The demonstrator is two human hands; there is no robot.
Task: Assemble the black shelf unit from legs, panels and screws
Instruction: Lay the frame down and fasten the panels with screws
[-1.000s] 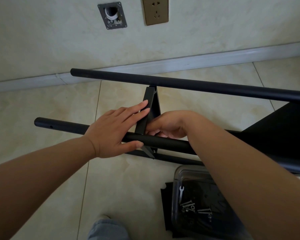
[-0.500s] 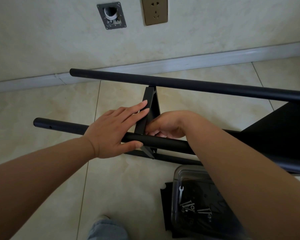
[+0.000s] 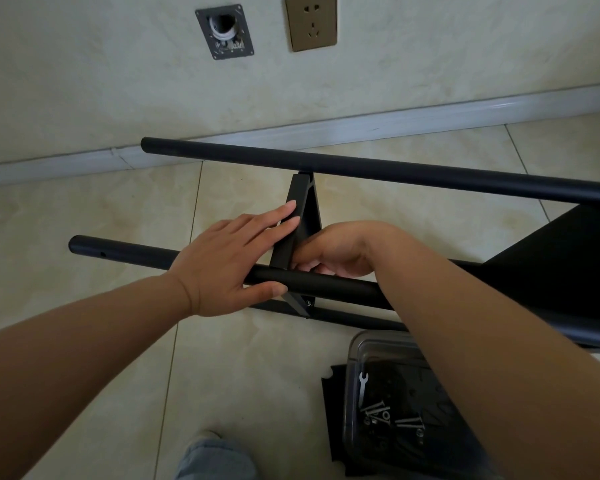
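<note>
Left hand (image 3: 229,261) lies flat, fingers straight on the upright panel (image 3: 300,216), thumb under the near leg (image 3: 326,284) running left-right, while right hand (image 3: 333,252) curls behind the panel-leg joint, its grip hidden, nearer the screws (image 3: 381,415) in the box.

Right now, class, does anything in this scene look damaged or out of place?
Yes: on the wall, the grey wall plate left of the brass socket sits tilted, with an open hole exposing white fittings. The shelf parts themselves look undamaged.
</note>
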